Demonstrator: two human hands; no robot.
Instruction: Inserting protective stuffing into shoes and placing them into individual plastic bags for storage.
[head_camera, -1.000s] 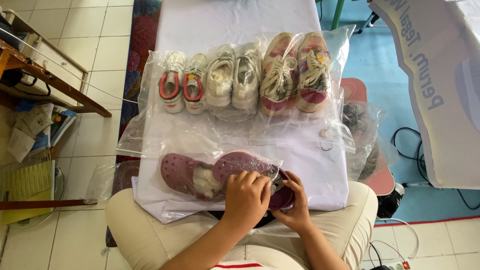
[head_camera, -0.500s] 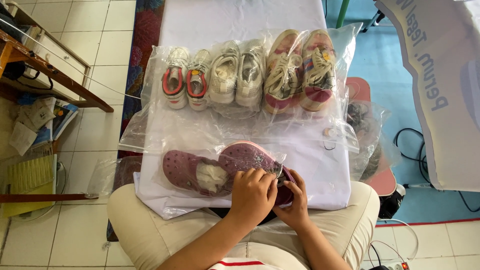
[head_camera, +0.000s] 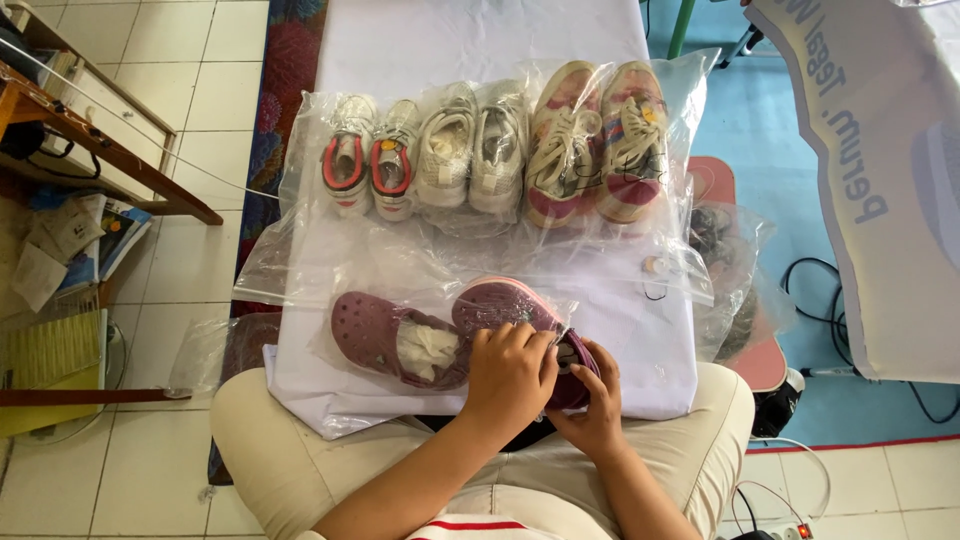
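Note:
A pair of purple clogs (head_camera: 390, 340) lies in a clear plastic bag at the near edge of a white-covered table (head_camera: 480, 40). One clog is stuffed with white paper. My left hand (head_camera: 510, 375) rests on top of the right-hand clog and grips the bag's end. My right hand (head_camera: 592, 405) holds the same end of the bag from below, at the clog's heel. Both hands touch each other there.
Three bagged pairs of sneakers stand in a row further back: white with red (head_camera: 370, 160), white (head_camera: 470, 150), cream and pink (head_camera: 595, 140). A red stool with more bags (head_camera: 730, 260) is at the right, a wooden shelf (head_camera: 90, 130) at the left, cables (head_camera: 900, 290) on the blue floor.
The hands have stayed on the end of the clog bag, with the fingers shifting slightly. The view has drifted a little; the shoes have not moved.

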